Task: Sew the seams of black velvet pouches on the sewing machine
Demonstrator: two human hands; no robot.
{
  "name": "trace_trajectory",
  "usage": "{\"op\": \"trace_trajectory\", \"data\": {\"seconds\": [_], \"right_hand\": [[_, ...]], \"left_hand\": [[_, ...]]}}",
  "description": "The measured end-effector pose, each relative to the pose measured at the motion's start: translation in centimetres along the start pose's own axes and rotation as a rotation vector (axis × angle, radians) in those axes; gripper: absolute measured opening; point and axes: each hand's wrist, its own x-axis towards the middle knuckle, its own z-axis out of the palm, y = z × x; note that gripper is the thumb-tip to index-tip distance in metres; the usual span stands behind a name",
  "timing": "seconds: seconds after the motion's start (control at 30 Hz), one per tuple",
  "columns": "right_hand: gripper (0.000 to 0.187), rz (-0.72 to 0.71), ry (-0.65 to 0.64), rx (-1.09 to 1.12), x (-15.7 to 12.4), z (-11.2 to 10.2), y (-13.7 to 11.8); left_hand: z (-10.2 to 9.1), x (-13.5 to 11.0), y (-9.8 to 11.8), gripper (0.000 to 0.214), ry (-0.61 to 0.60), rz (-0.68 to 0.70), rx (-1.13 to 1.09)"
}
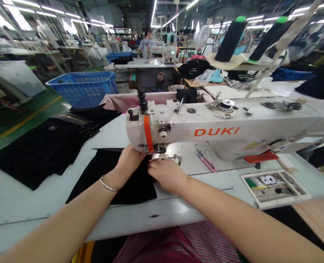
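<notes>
A black pile (49, 142) is lying at left, whether finished or waiting I cannot tell; the left hand (130, 160) is touching the cloth (136, 185), its fingertips disappearing by the machine (178, 122), so its grip is staying unclear. The cloth is lying on the table (140, 217), reaching the needle area, and sewing seems under way, stitches done or left not showing. The right hand (168, 174) is curling at the cloth's right edge, pinching or just pressing, I cannot tell.

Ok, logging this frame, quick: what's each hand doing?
Left hand: on the cloth; grip can't be told.
Right hand: at the cloth's edge; grip unclear.
</notes>
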Motion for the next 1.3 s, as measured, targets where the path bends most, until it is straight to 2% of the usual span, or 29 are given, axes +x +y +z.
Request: {"op": "trace_trajectory", "data": {"seconds": [0.1,0.2,0.3,0.53,0.97,1.13,1.2,1.27,1.3], "right_hand": [[0.018,-0.019,0.0,0.016,-1.6,0.6,0.2],[0.02,-0.016,0.092,0.044,-2.5,1.3,0.0],[0.019,-0.02,0.176,0.065,-2.6,1.7,-0.1],[0.021,-0.018,0.178,0.055,-2.4,1.6,-0.6],[0.022,-0.014,0.215,0.135,-2.3,2.1,0.0],[0.019,0.001,0.186,0.162,-2.7,1.4,-0.3],[0.016,-0.002,0.159,0.14,-3.2,0.7,-1.1],[0.014,-0.015,0.139,0.127,-3.8,0.0,-2.2],[0.012,-0.017,0.146,0.139,-4.1,-0.3,-2.7]], "left_hand": [[0.3,-2.1,1.0,0.025,0.004,0.05,-0.023],[0.3,-4.5,1.4,0.028,-0.014,0.149,-0.055],[0.3,-5.8,1.2,0.033,-0.037,0.232,-0.074],[0.5,-5.7,-0.2,0.036,-0.055,0.291,-0.078],[0.2,-4.8,-0.1,0.033,-0.079,0.263,-0.102],[-1.2,-5.4,-0.1,0.034,-0.133,0.279,-0.105],[-1.9,-7.0,0.9,0.053,-0.186,0.297,-0.1],[-2.3,-9.2,2.4,0.091,-0.224,0.319,-0.056],[-2.3,-10.4,3.1,0.102,-0.217,0.336,-0.009]]}}
